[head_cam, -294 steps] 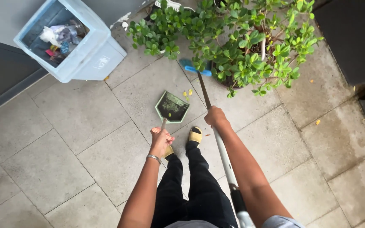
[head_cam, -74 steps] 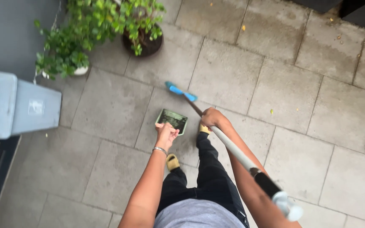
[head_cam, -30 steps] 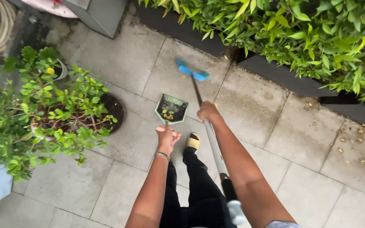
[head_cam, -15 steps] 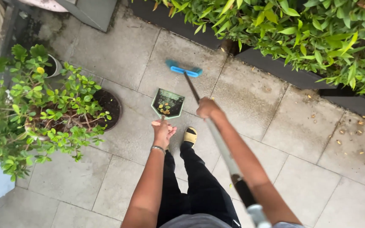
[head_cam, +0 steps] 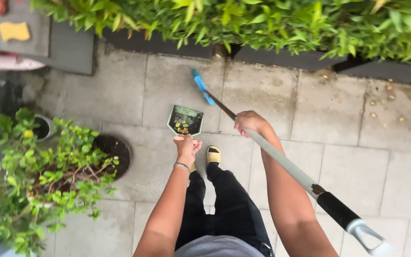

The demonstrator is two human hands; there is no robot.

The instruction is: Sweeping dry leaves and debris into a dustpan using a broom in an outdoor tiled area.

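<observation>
Gripping the dustpan (head_cam: 185, 121) handle, left hand (head_cam: 186, 146) holds it just before the yellow shoe (head_cam: 213, 155); right hand (head_cam: 248, 123) clasps the broom (head_cam: 281, 162). Risk: tilting pan spills the leaves back onto the paving (head_cam: 348, 166).

Bare arms, a thin bracelet (head_cam: 182, 166) on the left wrist, black trousers (head_cam: 224, 204), grey top (head_cam: 217, 247), yellow shoes (head_cam: 213, 154)

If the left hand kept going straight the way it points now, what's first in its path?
Probably the dustpan: the left hand grips its handle and points up-frame at it. Beyond lies bare paving, then the planter wall. Depth is unclear.
</observation>
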